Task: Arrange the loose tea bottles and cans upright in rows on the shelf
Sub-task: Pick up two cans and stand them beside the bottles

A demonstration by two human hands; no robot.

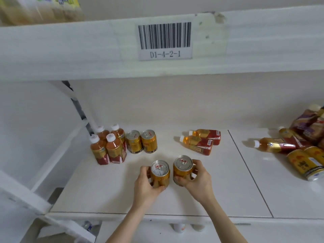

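Each hand wraps one upright gold can on the white shelf (pixel 192 195): the left hand (pixel 146 181) grips the left can (pixel 160 173), the right hand (pixel 198 176) the right can (pixel 182 170). Behind them, four upright bottles (pixel 108 146) and two upright cans (pixel 141 141) stand together. Two bottles (pixel 201 141) lie flat farther right, beside a loose pile (pixel 305 146).

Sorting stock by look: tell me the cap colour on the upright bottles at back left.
White caps on all four upright bottles, clearest in the head view.

white metal shelving (pixel 245 172), barcode label (pixel 164 41) on upper beam, pale wall (pixel 175 99) behind.
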